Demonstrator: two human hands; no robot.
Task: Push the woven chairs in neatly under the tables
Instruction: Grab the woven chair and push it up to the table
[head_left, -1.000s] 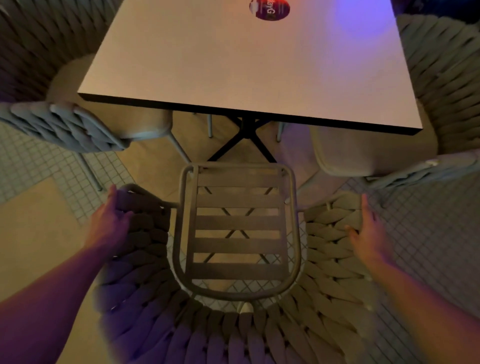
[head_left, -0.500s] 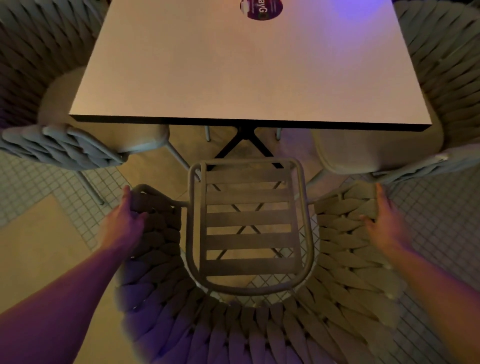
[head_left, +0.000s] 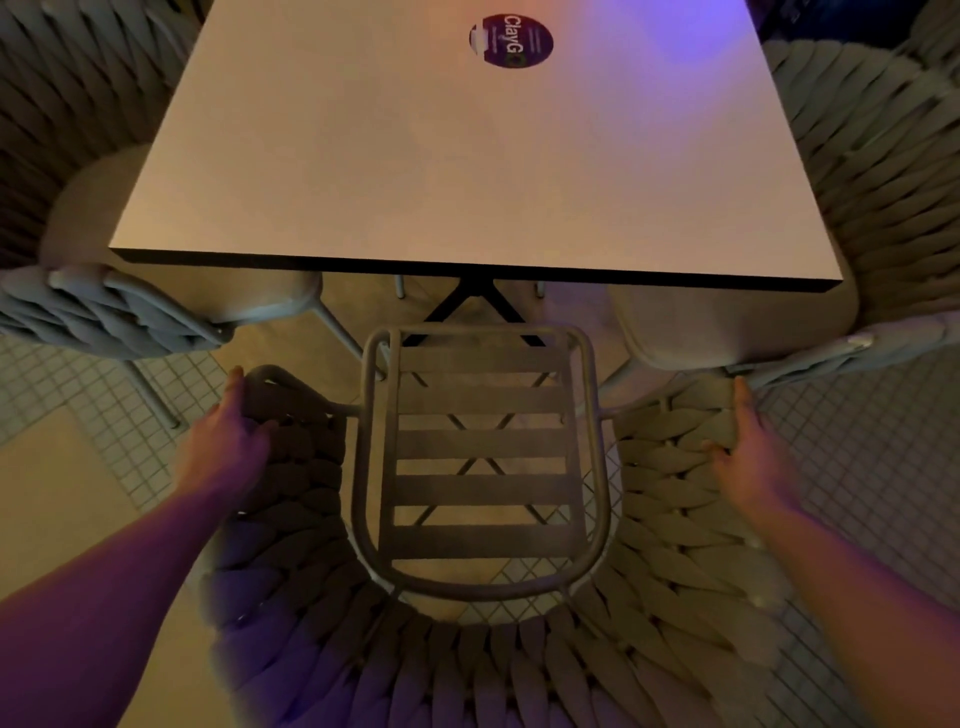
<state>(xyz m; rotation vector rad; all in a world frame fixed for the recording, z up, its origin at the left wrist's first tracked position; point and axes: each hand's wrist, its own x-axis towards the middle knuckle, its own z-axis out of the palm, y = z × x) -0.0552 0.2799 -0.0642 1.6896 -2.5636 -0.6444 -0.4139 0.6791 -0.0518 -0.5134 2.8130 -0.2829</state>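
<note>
A woven chair (head_left: 483, 597) sits at 6 o'clock from the table (head_left: 467, 171), its slatted seat's front rail just short of the table's near edge. The left hand (head_left: 228, 441) grips the chair's left arm at 9 o'clock, fingers curled over the weave. The right hand (head_left: 748, 441) lies on the right arm at 3 o'clock, thumb on the weave, fingers down the outer side. Two more woven chairs flank the table, at 10 o'clock (head_left: 104, 312) and 2 o'clock (head_left: 883, 208).
</note>
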